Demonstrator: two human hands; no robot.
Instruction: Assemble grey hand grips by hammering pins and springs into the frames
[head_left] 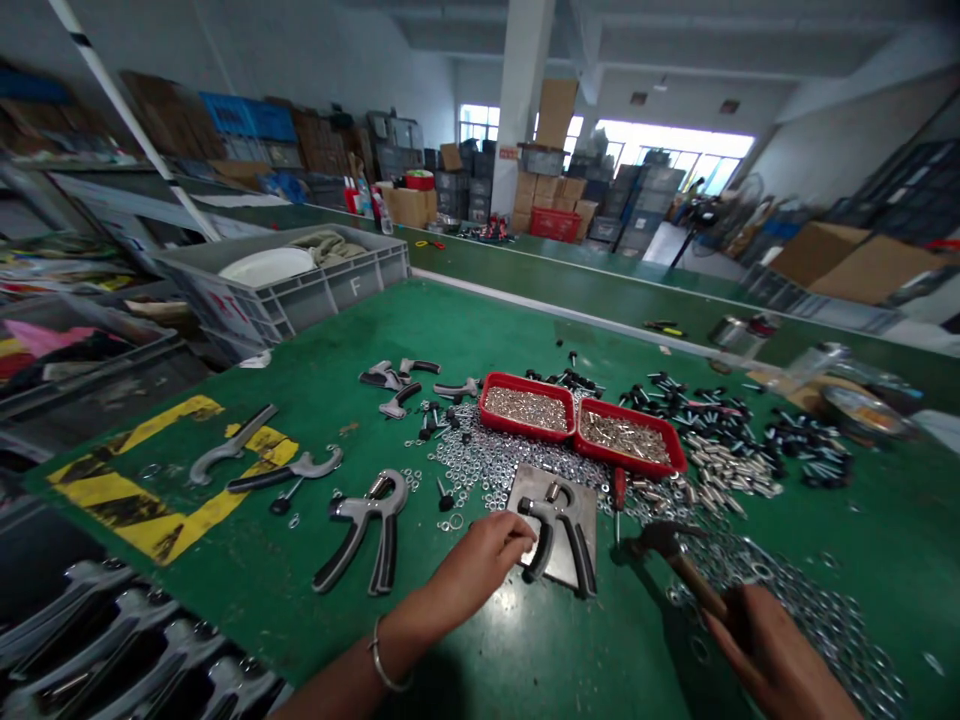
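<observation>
The right hand (772,640) holds a hammer (696,582); beside the left hand (487,555), bunched, grasp unclear, lies a V-shaped grip (555,510), probably stiff, best held by its handles (580,558).

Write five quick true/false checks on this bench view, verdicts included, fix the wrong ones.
1. The right hand holds a hammer. True.
2. The hand grip nearest the left hand stands clear of the metal plate. False: it lies on the plate.
3. A red-handled tool lies between the plate and the hammer. True.
4. The bracelet is on the right wrist. False: it is on the left wrist.
5. The gray crate marked F is right of the two red trays in the picture. False: it is to their left.
</observation>
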